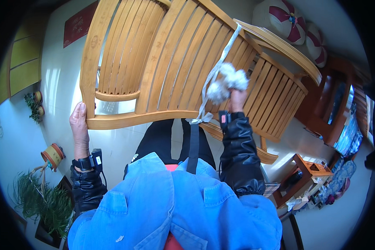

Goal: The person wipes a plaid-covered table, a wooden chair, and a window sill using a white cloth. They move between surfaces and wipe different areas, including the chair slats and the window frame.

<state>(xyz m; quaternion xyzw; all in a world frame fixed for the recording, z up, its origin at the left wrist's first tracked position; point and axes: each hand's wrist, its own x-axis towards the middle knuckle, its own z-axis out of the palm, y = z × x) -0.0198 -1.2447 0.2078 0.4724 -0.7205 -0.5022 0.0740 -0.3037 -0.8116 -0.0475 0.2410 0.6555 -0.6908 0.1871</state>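
Observation:
A slatted wooden lounge chair [178, 62], apparently bamboo, stretches across the view before me. My left hand [79, 118] grips the outer rail at its left end, thumb on the near side. In my right hand [238, 99] is a bunched white cloth [228, 81], fluffy or frayed, over the slats on the right part of the chair. A pale fabric strip [217, 67] runs across the slats beside the cloth and is knotted at the near rail. A curved wooden armrest [281, 47] rises on the far side.
A potted plant [51, 155] with long green leaves stands at left, smaller pots [39, 101] behind it. Yellow cabinet fronts [25, 59] line the far left. On the right are a wooden side table [312, 168] and round red-and-white cushions [287, 20].

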